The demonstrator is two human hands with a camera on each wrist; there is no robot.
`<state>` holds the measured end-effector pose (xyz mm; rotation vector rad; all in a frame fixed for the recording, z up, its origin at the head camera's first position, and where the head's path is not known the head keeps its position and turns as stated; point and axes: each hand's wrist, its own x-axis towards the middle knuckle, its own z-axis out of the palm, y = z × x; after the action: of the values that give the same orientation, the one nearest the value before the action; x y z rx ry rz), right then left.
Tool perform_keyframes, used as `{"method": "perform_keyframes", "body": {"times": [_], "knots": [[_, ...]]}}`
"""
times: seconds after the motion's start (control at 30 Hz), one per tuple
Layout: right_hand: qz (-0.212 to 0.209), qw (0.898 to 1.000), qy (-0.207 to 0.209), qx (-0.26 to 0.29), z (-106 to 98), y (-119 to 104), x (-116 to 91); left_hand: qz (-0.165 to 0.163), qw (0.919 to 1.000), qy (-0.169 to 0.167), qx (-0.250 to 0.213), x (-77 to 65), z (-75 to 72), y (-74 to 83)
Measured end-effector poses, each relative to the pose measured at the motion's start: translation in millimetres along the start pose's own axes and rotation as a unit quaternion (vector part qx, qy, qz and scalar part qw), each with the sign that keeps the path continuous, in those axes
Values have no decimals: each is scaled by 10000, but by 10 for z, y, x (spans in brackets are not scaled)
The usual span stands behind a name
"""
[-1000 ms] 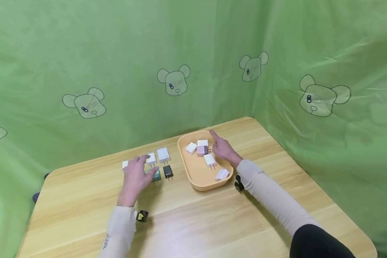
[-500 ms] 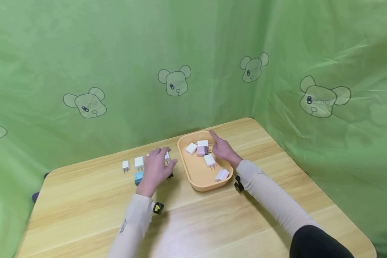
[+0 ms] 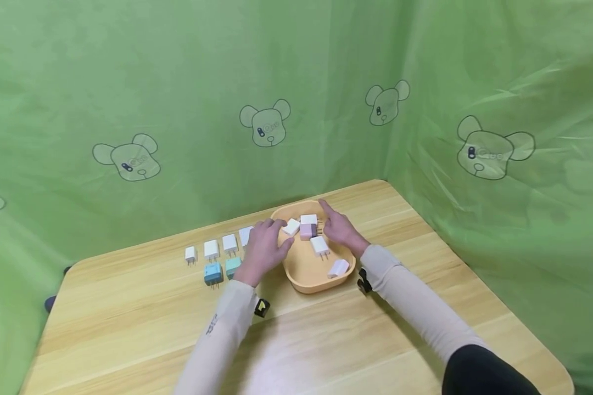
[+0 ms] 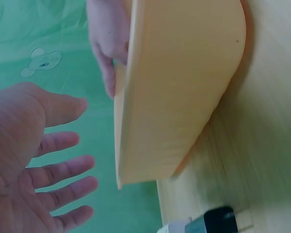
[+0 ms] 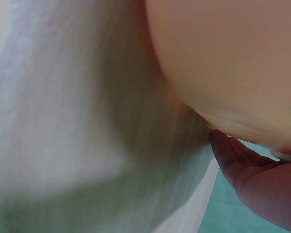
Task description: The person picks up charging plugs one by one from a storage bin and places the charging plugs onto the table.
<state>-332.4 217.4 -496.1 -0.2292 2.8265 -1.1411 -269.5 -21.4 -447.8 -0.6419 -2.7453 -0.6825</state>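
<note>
An orange tray [image 3: 316,288] holds several wall chargers: a purple one [image 3: 307,232], a white one [image 3: 319,245] with prongs toward me, and others in white. My left hand [image 3: 263,247] hovers at the tray's left rim, fingers spread and nothing in them, as the left wrist view confirms. On the far right side, my right hand [image 3: 343,228] grips the tray's rim; in the right wrist view its fingertips [image 5: 218,138] press the outer wall. Left of the tray, a blue charger [image 3: 213,273] and a teal charger [image 3: 233,266] form the front row. My left hand hides the black charger in the head view.
Behind the blue and teal chargers stand white chargers in a row, from a small one [image 3: 190,254] to a larger one [image 3: 245,235] partly behind my left hand. A wooden table [image 3: 128,312] carries everything. Green curtain [image 3: 202,109] with bear-head drawings surrounds its back and right.
My left hand has moved right, from above the chargers on the table to the tray's left rim, uncovering the blue and teal ones. My right hand has stayed on the tray.
</note>
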Motion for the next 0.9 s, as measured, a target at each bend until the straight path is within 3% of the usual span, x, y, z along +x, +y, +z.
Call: {"method": "perform_keyframes", "body": {"times": [0.3, 0.47, 0.73, 0.9], "knots": [[-45, 9999, 95, -12, 10, 0, -14, 235, 9988, -330, 267, 194, 146, 125], [-16, 9999, 52, 98, 23, 18, -6, -32, 9963, -719, 463, 260, 229, 162], [-59, 9999, 109, -11, 10, 1, -7, -224, 9946, -658, 774, 306, 324, 240], [-101, 9999, 107, -25, -2, -7, -19, -487, 9889, -906, 1068, 361, 368, 354]]}}
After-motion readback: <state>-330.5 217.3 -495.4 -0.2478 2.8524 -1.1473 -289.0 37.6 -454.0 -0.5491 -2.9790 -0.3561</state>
